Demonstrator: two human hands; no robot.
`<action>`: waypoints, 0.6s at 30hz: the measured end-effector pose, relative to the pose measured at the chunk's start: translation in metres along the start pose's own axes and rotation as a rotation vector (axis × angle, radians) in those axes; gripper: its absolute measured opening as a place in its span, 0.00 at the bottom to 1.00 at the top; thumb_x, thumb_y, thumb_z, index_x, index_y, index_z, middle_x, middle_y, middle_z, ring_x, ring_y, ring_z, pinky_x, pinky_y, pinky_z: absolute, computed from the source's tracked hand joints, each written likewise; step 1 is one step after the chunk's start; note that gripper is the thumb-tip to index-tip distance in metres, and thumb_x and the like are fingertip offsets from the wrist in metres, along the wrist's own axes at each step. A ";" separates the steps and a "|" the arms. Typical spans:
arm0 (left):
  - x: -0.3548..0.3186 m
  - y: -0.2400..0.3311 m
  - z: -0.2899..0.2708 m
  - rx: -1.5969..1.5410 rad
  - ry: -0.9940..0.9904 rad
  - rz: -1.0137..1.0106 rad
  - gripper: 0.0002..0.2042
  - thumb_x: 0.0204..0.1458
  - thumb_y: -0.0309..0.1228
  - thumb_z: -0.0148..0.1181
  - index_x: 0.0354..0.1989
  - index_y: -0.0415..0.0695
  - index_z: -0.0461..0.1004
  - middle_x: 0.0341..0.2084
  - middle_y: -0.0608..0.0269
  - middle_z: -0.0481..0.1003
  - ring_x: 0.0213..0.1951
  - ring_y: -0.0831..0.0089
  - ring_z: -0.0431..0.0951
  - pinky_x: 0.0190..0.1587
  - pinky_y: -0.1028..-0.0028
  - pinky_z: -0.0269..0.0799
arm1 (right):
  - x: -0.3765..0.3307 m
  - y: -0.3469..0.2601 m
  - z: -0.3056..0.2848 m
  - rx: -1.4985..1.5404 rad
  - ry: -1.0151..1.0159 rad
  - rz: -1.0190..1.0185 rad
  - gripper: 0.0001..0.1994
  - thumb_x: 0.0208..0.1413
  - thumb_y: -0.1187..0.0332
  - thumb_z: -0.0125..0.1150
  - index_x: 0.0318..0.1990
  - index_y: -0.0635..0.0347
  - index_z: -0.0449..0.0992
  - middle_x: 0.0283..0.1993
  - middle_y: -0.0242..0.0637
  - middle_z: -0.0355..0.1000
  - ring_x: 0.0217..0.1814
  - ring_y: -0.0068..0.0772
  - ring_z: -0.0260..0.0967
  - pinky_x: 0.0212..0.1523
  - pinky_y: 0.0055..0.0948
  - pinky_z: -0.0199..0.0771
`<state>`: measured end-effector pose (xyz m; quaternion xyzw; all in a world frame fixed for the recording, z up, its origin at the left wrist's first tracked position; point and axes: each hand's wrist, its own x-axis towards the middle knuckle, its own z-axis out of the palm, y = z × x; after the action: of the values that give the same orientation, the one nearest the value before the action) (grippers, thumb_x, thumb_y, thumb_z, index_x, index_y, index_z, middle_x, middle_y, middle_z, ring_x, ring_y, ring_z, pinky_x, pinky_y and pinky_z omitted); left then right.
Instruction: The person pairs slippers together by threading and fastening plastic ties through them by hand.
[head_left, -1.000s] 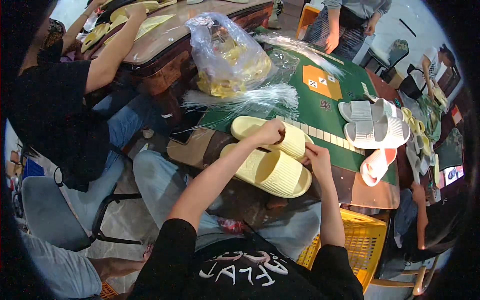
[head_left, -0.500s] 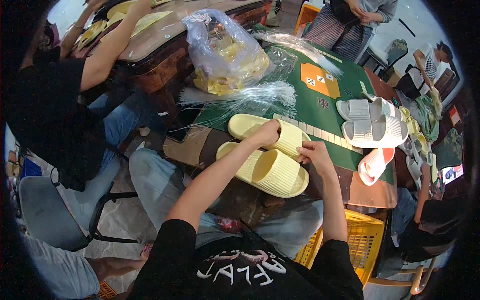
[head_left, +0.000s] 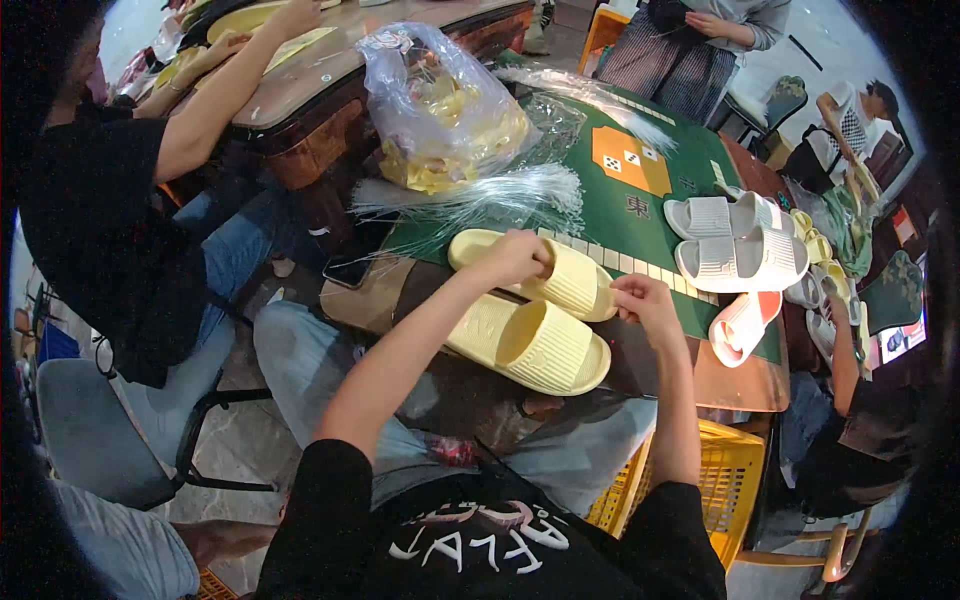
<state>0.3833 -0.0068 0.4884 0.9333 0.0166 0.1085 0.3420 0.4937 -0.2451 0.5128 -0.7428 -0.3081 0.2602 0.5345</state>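
Two pale yellow slide slippers lie side by side at the table's near edge. My left hand [head_left: 522,258] is closed at the far slipper [head_left: 578,284], its fingers reaching into the foot opening beside the strap. At that slipper's toe my right hand [head_left: 643,299] pinches the edge between thumb and fingers; whether a thin thread is also there cannot be made out. The near slipper [head_left: 560,350] lies closest to my lap, untouched, its heel partly covered by my left forearm. Just beyond the slippers is a bundle of clear plastic strands [head_left: 500,195].
A clear bag of yellow pieces [head_left: 440,120] stands behind the strands. Grey slippers [head_left: 740,255] and a pink one [head_left: 742,328] sit at the right. A phone [head_left: 350,268] lies left; a yellow crate [head_left: 725,480] stands below. Co-workers sit on both sides.
My right hand has shifted slightly right, from beside the strap to the far slipper's toe. My left hand stays at the opening, and the slipper has turned a little. The view has shifted slightly.
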 end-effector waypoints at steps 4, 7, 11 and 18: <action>-0.037 0.005 -0.039 0.296 0.068 0.008 0.05 0.41 0.28 0.59 0.27 0.42 0.78 0.24 0.53 0.74 0.30 0.57 0.75 0.33 0.64 0.70 | -0.021 -0.010 -0.022 0.654 -0.366 0.157 0.09 0.52 0.74 0.53 0.41 0.64 0.69 0.25 0.30 0.61 0.20 0.19 0.54 0.21 0.16 0.52; -0.063 0.003 -0.055 0.537 0.174 0.029 0.04 0.41 0.27 0.56 0.22 0.41 0.74 0.25 0.53 0.71 0.32 0.57 0.74 0.34 0.62 0.69 | -0.031 0.002 -0.020 0.639 -0.349 0.127 0.09 0.52 0.70 0.55 0.40 0.65 0.70 0.23 0.29 0.61 0.20 0.19 0.54 0.20 0.18 0.53; -0.090 0.004 -0.060 0.758 0.266 -0.013 0.03 0.39 0.29 0.54 0.19 0.45 0.73 0.21 0.58 0.71 0.30 0.60 0.75 0.28 0.64 0.70 | -0.053 0.003 -0.004 0.423 -0.197 0.014 0.12 0.49 0.66 0.61 0.34 0.69 0.72 0.23 0.32 0.66 0.20 0.21 0.61 0.20 0.17 0.58; -0.140 0.037 -0.031 0.183 -0.060 -0.234 0.10 0.47 0.34 0.54 0.30 0.41 0.76 0.25 0.48 0.75 0.29 0.54 0.76 0.34 0.59 0.70 | -0.095 -0.003 0.021 0.092 -0.222 0.199 0.05 0.48 0.77 0.56 0.31 0.69 0.76 0.23 0.37 0.73 0.24 0.25 0.71 0.24 0.20 0.71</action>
<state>0.2388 -0.0304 0.5085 0.9551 0.1247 0.0380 0.2662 0.4141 -0.3006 0.5149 -0.7110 -0.2781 0.4063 0.5021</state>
